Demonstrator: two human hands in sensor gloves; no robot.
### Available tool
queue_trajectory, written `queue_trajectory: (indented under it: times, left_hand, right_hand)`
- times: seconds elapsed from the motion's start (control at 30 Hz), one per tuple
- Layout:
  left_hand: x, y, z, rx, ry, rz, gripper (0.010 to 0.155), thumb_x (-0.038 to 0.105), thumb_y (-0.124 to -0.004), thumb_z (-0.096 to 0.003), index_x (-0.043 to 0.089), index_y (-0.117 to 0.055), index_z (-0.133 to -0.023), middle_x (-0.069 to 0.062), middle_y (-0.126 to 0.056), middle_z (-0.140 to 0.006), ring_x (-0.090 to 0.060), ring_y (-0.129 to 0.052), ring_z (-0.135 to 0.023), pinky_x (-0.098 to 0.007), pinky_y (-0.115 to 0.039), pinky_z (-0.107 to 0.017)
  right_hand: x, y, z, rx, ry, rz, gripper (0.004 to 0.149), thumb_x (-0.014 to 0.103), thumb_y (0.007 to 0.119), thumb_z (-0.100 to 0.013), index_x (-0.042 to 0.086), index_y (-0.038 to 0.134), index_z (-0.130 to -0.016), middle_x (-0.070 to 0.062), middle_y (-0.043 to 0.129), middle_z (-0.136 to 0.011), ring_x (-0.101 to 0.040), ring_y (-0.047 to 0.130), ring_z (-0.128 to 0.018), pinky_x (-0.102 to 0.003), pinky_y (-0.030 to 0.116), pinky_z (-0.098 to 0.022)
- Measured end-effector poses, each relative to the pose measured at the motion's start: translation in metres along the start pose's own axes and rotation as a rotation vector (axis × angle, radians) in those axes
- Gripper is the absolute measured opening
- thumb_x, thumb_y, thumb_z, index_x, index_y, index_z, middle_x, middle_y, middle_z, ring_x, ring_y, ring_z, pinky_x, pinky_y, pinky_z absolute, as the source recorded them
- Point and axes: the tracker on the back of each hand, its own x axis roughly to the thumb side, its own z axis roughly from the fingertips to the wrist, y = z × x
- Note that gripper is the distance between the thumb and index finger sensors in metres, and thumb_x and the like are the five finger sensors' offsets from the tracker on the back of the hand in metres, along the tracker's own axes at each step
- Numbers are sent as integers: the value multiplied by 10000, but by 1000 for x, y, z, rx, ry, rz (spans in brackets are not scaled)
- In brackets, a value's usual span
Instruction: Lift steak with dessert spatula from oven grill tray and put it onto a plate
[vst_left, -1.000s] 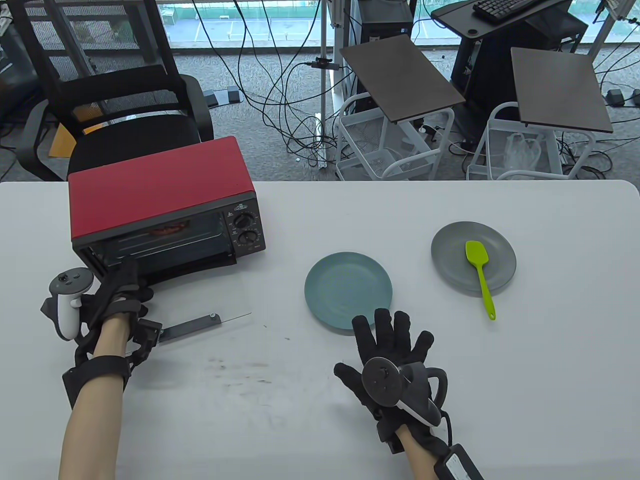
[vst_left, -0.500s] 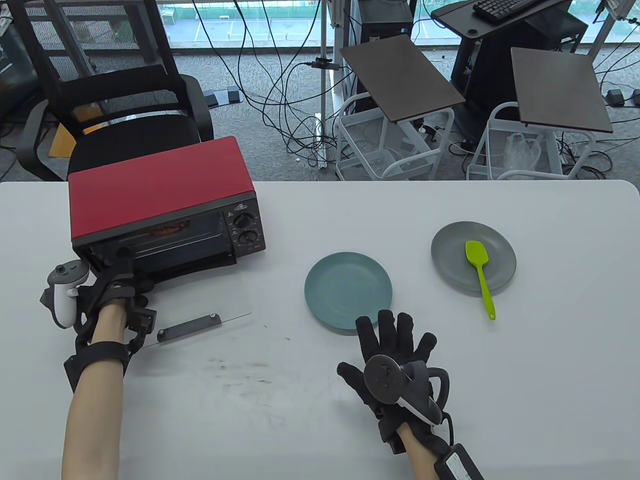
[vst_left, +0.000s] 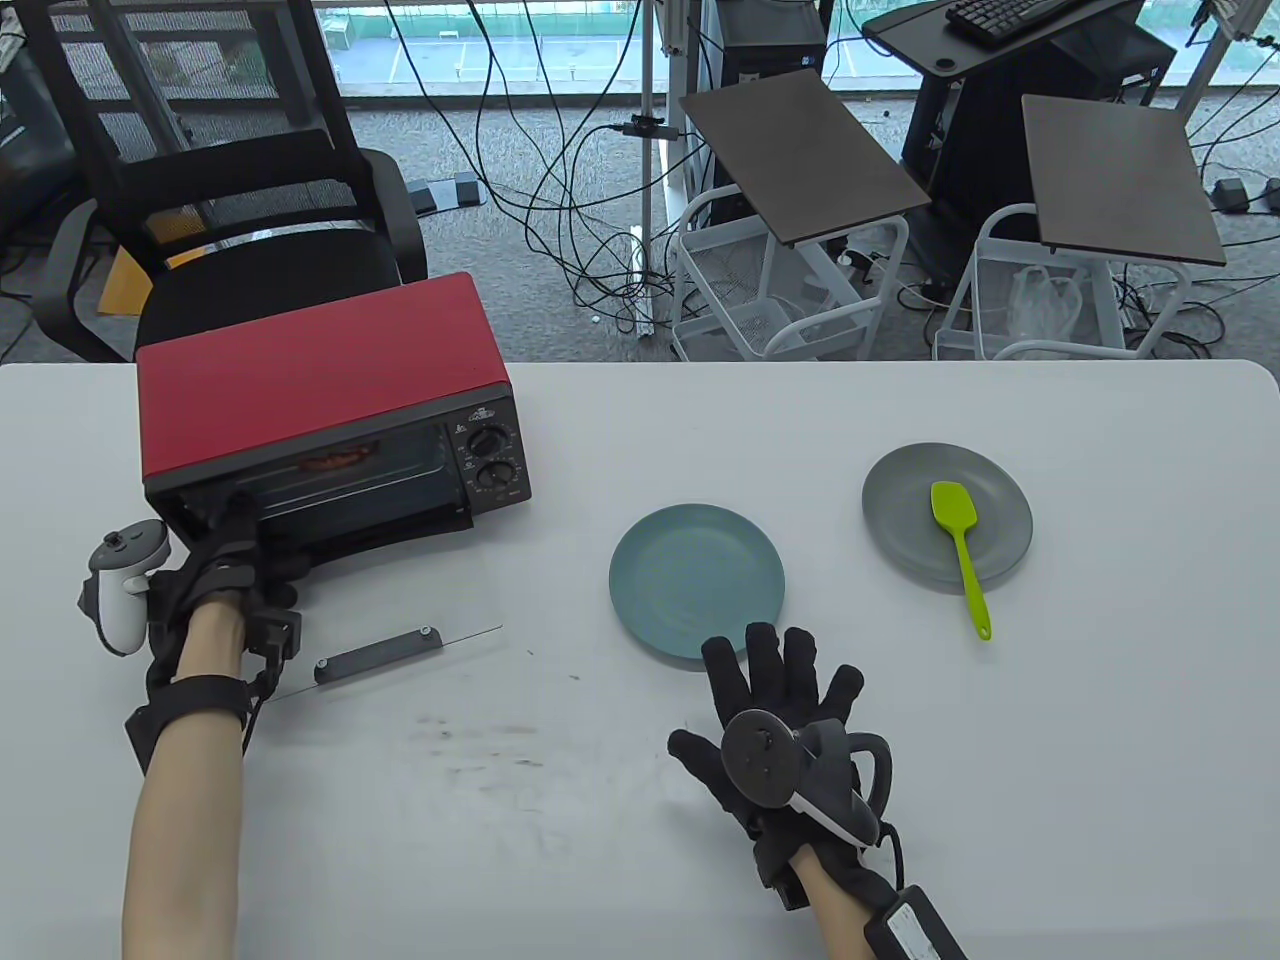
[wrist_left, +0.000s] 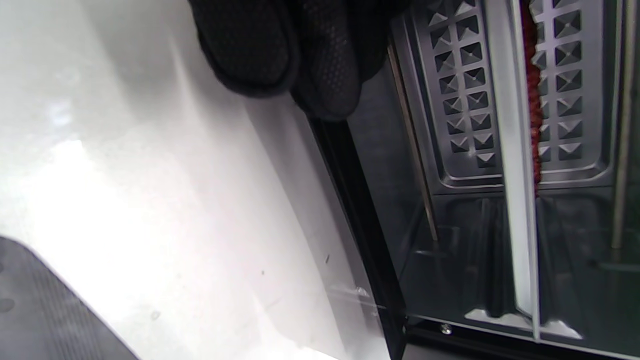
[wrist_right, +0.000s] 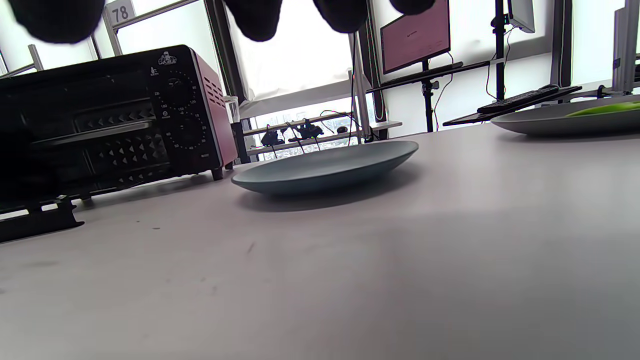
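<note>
The red toaster oven (vst_left: 320, 385) stands at the table's left with its glass door (vst_left: 400, 600) folded flat onto the table. Inside, the reddish steak (vst_left: 335, 460) lies on the grill tray; in the left wrist view only the steak's red edge (wrist_left: 533, 90) shows, above the tray's metal rim (wrist_left: 520, 210). My left hand (vst_left: 232, 520) reaches to the oven's front left corner, its fingertips (wrist_left: 310, 60) at the frame and holding nothing. The green dessert spatula (vst_left: 960, 545) lies on the grey plate (vst_left: 900, 540). My right hand (vst_left: 780, 665) rests flat on the table, just short of the teal plate (vst_left: 697, 575).
The door's dark handle (vst_left: 378, 655) lies on the table right of my left wrist. The teal plate (wrist_right: 325, 167) sits between the oven (wrist_right: 115, 115) and the grey plate (wrist_right: 545, 122). Beyond the table's far edge stand an office chair (vst_left: 230, 200) and wire carts.
My left hand has moved forward over the open door to the oven's front left corner. My right hand has barely shifted. Plates and spatula are unmoved.
</note>
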Motion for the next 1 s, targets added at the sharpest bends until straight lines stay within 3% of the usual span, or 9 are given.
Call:
queue_trajectory:
  times: [0.23,0.4,0.73,1.0]
  left_hand:
    - [-3,3,-4,34,-18,-4,669,878,-394,-736,418,-562,-1192,355,-720,-1156,397,-897,-820,-97,-893,-583]
    - [-9,-1,1,28,-51,76,623,837,-394,-761,394,-509,-1183,356,-721,-1120,304,-914,-842,-141,-887,-616]
    - [-22,-16,21,71,-96,251,546,722,-437,-757,322,-438,-1127,246,-779,-1038,74,-1006,-799,-238,-906,-585]
    - [-29,-27,33,66,-104,411,490,622,-489,-718,246,-482,-1031,190,-866,-902,31,-1082,-704,-236,-963,-511]
  right_hand:
    - [1,0,-2,7,-6,8,888,733,572,-460,248,323,-1160,-203,241,-1206,-537,177,-1067,-829,224,-654]
    - [2,3,-3,20,-12,17,887,733,572,-460,248,323,-1160,-206,240,-1206,-537,176,-1067,-828,228,-653]
    - [3,4,-3,8,-21,17,887,731,574,-460,248,322,-1160,-206,237,-1205,-536,177,-1067,-828,229,-654]
    - [6,5,-3,9,-46,5,884,730,571,-463,248,317,-1159,-204,238,-1204,-534,190,-1069,-821,251,-664]
